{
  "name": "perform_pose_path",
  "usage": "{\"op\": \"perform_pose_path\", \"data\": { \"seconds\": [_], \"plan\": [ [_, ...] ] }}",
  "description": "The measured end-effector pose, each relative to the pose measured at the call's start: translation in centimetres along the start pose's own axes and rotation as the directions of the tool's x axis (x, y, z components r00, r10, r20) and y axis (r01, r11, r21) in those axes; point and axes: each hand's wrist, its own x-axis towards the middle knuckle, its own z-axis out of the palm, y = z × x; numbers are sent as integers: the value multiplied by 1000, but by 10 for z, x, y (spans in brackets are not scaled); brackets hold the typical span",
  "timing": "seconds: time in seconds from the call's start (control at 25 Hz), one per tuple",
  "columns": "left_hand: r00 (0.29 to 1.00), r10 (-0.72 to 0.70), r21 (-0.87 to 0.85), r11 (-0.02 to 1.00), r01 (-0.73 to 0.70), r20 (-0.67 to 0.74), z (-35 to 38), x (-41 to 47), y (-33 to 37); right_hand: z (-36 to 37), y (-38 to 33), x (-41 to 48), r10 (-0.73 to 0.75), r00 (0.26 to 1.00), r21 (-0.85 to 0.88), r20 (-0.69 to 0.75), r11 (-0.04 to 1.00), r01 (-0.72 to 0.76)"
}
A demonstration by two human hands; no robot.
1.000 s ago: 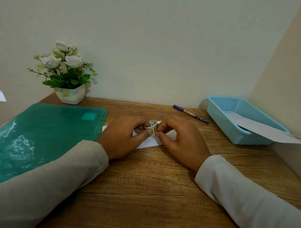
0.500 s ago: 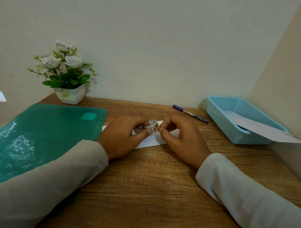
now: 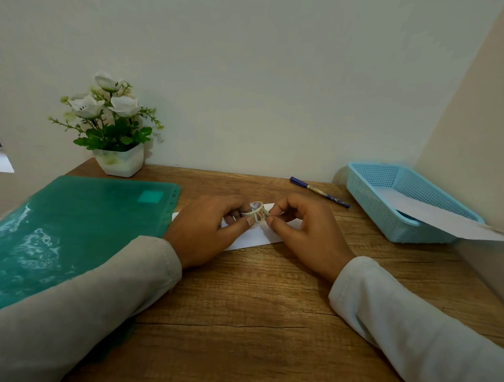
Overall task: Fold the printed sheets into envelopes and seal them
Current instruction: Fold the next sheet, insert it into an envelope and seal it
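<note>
A folded white sheet (image 3: 252, 237) lies flat on the wooden desk (image 3: 240, 319), mostly hidden under my hands. Just above it, my left hand (image 3: 203, 232) grips a small roll of patterned tape (image 3: 255, 211) between thumb and fingers. My right hand (image 3: 306, 230) sits close beside the roll and pinches at its loose end with thumb and forefinger. Another white folded sheet (image 3: 432, 215) lies in the blue basket (image 3: 392, 224) at the right and juts out over its near rim.
A green plastic folder (image 3: 72, 230) covers the left part of the desk, under my left sleeve. A white pot of artificial flowers (image 3: 116, 129) stands at the back left. A blue pen (image 3: 319, 191) lies near the wall, left of the basket.
My right hand's fingers shifted slightly at the roll's edge, picking at the tape end. My left hand and the sheet stayed put.
</note>
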Motion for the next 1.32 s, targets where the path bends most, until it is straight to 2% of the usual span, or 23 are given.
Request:
{"op": "perform_pose_path", "data": {
  "seconds": [0.08, 0.2, 0.36, 0.48, 0.64, 0.92, 1.04, 1.12, 1.2, 1.32],
  "plan": [
    [1000, -9, -6, 1000, 9, 4, 1, 1, -1, -4, -1, 2, 99, 995, 117, -16, 988, -97],
    [1000, -29, 13, 999, 29, 9, 2, 1, -6, -9, 1, 5, 258, 966, 338, -29, 912, -233],
    [997, -80, 26, 996, 80, -19, -7, 7, -14, -12, 5, 7, 365, 930, 458, -30, 833, -312],
    [995, -82, 155, 985, 74, 47, -21, 24, -12, -14, 6, 9, 388, 921, 483, -28, 812, -327],
    [986, -157, 429, 895, 121, 49, -24, 67, -15, -13, 7, 10, 387, 922, 472, -13, 815, -336],
    [947, -321, 579, 778, 243, 33, -6, 110, -39, -12, 10, 11, 364, 931, 458, -5, 829, -321],
    [967, -244, 496, 832, 249, -75, -5, 99, -29, -11, 11, 12, 360, 933, 451, -6, 834, -319],
    [981, -158, 309, 933, 185, -112, -2, 79, -6, -11, 11, 12, 350, 937, 439, -16, 844, -308],
    [989, -143, 108, 983, 147, -40, 5, 57, 24, -11, 12, 12, 332, 943, 434, -34, 855, -286],
    [991, -127, -115, 985, 133, 51, 19, 37, 41, -10, 10, 10, 295, 955, 427, -44, 869, -248]
  ]
}}
